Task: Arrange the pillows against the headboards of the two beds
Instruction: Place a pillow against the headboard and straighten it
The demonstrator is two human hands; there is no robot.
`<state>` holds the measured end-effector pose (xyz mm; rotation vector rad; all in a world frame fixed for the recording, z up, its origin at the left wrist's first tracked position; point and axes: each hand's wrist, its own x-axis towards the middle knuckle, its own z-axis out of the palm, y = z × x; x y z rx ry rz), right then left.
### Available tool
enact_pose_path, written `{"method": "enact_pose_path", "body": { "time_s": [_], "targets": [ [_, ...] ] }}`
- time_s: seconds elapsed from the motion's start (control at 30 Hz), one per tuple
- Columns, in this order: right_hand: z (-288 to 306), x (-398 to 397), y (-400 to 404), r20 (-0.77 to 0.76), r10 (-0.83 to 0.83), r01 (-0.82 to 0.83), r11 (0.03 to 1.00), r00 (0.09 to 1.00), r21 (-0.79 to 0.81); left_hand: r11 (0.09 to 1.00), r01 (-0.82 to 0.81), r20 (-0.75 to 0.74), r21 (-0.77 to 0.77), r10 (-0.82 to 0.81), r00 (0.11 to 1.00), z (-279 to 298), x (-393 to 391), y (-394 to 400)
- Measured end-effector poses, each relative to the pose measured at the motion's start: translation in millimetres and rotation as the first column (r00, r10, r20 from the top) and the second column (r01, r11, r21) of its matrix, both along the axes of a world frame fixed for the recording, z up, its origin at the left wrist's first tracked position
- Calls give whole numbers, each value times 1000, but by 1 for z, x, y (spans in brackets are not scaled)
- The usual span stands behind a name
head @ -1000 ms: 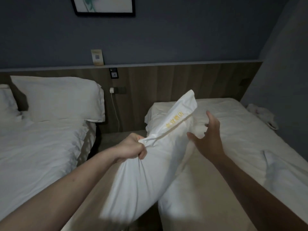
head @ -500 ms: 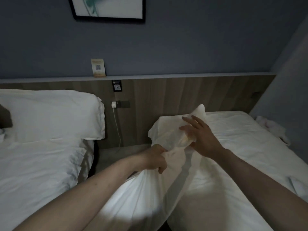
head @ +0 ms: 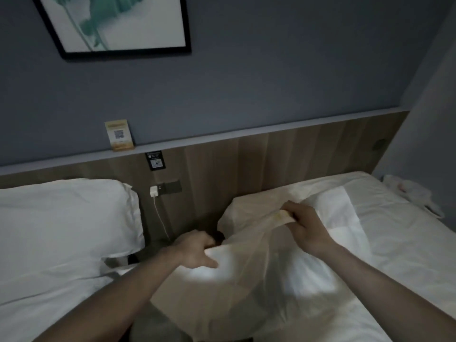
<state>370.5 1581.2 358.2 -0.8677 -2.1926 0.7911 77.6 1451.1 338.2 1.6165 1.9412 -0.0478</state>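
Head view, left hand [head: 197,250] grip clamped on pillow [head: 283,272] edge; right hand [head: 304,225] grip pinching its corner

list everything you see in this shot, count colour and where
held pillow: 1, white, over the near left corner of the right bed, gripped by both hands
left bed pillow: 1, white, propped against the headboard on the left bed
left bed: 1, white sheets, lower left
right bed: 1, white sheets, right side
headboard: 1, wood panel, along the wall behind both beds
framed picture: 1, black frame, green print, on the wall upper left
card: 1, yellow, on the ledge above the headboard
charger: 1, white, plugged in between the beds
cloth bundle: 1, white, far right beside the right bed
left hand: grips the pillow's left edge
right hand: pinches the pillow's top edge
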Motion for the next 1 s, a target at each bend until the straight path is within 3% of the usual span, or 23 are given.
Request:
{"method": "enact_pose_path", "body": {
  "time_s": [0.07, 0.17, 0.37, 0.53, 0.63, 0.8, 1.0],
  "targets": [
    [-6, -4, 31, -30, 6, -9, 996, 1000, -90, 992, -125, 5, -29, 126, 992, -27, -26, 28],
    [-13, 0, 76, -36, -1, -4, 988, 999, -155, 967, -242, 47, 75, 239, 970, -52, -39, 80],
    [-24, 38, 185, -113, -259, 217, 931, 959, -294, 932, -207, 125, 297, 177, 976, -60, -29, 208],
    [-48, 74, 277, 55, -459, 446, 819, 887, -363, 898, -144, 126, 417, 99, 987, -36, -18, 300],
    [-65, 78, 324, 203, -488, 528, 790, 849, -311, 923, -112, 123, 368, 71, 990, -42, -20, 353],
    [-87, 55, 388, 424, -534, 653, 728, 731, -208, 966, -178, 261, 188, 126, 957, -66, -30, 432],
    [-110, 28, 484, 594, -466, 674, 715, 656, -183, 988, -155, 359, -1, 145, 922, -89, -42, 515]
  ]
}}
